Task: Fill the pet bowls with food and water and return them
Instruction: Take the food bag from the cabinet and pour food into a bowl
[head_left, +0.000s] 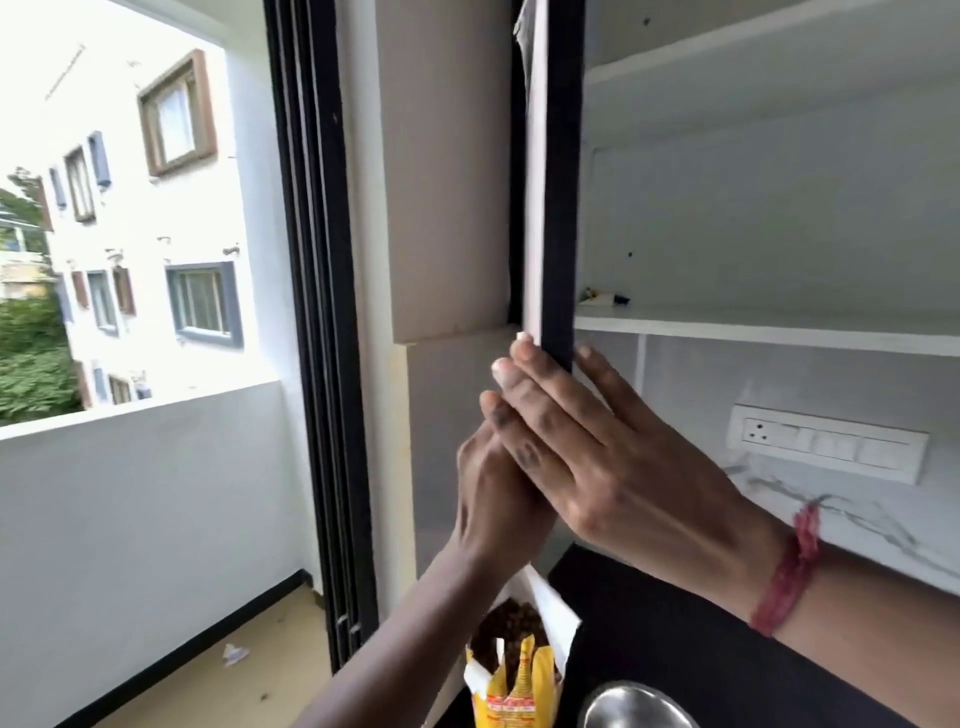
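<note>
Left of frame: building (156, 208) outside, white balcony wall (156, 467) below it, then black frame (322, 312). Centre: my left hand (493, 493) comes up from the lower left, pressed against my right; its fingers are hidden, so I can't tell its grip. Bottom centre: open yellow food bag (514, 691) with brown kibble showing, standing on the black counter (701, 649). Above it, cabinet door (545, 208) seen edge-on. My right hand (608, 457) pinches its lower edge, straight fingers on the left face, thumb on the right. Steel bowl (634, 709) at the bottom edge, just right of the bag. Right: white shelf (753, 332), switches (826, 441) on the marble wall, red thread (789, 571) on my right wrist.
</note>
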